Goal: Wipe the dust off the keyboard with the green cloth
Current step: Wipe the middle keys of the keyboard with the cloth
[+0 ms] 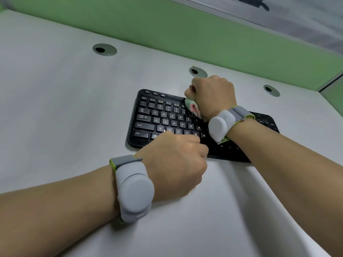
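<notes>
Head view, looking down on a pale grey desk (55,108) backed by a green partition (167,28). Black keyboard (163,117) lying flat near the middle of the desk, set at a slant, its left end nearer the centre of view and its right end hidden behind the right forearm. Right hand (213,95) curled into a fist over the upper middle rows of keys, clenched around the green cloth (192,107); only a small bunched tuft of pale green with a pink patch showing below the fist, pressed against the number and function keys. Left hand (176,160) at the near edge of the keyboard, fingers folded under and closed, knuckles over the bottom row around the space bar; whether gripping the keyboard's edge or merely resting on it, impossible to tell. Grey band with a rounded grey pod on each wrist, left wrist device (134,190) and right wrist device (219,127). Three round cable grommets (104,49) set in the desk behind the keyboard, the middle one just beyond the right fist.
</notes>
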The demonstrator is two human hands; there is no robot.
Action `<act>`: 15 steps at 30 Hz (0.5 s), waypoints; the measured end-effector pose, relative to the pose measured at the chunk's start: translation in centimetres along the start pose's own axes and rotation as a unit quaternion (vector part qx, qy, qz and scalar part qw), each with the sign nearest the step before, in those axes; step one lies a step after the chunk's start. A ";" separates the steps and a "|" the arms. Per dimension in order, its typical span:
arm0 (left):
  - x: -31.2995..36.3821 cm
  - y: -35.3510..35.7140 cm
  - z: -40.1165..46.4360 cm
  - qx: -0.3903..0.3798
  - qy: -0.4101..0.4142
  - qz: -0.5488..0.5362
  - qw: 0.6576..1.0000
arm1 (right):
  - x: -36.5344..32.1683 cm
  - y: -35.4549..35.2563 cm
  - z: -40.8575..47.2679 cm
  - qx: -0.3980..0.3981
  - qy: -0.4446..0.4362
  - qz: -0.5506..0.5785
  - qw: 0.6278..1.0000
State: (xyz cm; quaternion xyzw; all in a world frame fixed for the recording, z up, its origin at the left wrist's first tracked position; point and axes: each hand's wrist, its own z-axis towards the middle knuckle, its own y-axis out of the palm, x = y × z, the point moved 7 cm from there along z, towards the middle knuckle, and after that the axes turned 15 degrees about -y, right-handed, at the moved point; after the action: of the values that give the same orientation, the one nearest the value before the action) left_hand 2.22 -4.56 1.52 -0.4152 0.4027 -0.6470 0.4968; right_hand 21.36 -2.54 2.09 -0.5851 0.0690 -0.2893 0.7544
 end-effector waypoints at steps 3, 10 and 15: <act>0.1 -0.3 -0.1 0.009 0.005 0.008 1.000 | 0.6 -0.2 0.0 0.000 0.033 0.014 0.999; -0.3 -0.5 0.1 0.016 -0.009 -0.027 0.999 | 0.4 -1.7 -2.4 0.037 0.029 0.116 0.992; -2.2 -2.7 1.3 0.078 -0.041 -0.125 0.988 | -0.8 -2.6 -4.5 0.025 -0.022 0.207 0.978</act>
State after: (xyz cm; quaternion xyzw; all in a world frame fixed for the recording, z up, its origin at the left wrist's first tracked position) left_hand 2.96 -2.10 4.13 -0.4484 0.2748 -0.7161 0.4590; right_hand 17.76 -6.31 2.95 -0.5450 0.1645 -0.1161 0.8139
